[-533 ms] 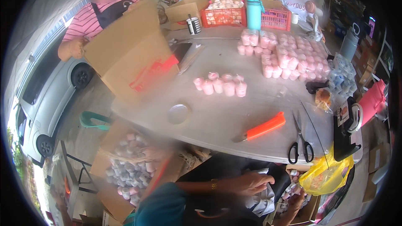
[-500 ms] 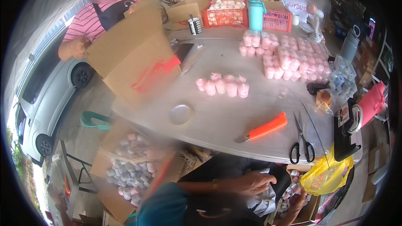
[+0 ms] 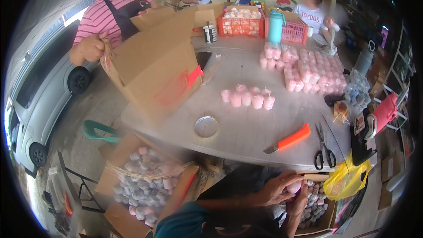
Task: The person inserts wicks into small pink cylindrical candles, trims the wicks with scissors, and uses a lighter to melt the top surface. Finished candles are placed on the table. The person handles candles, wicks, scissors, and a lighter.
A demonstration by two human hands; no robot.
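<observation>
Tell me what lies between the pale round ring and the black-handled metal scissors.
In the head view, an orange-handled metal knife lies between the ring and the scissors.

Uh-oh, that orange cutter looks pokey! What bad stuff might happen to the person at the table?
Maybe three things. The orange cutter lies with its blade bare near the person's edge of the table, so a reaching hand might get cut. The scissors lie near that edge too, a little open, and could nick fingers or get knocked off. And the small pink piece at the left hand might slip and drop.
</observation>
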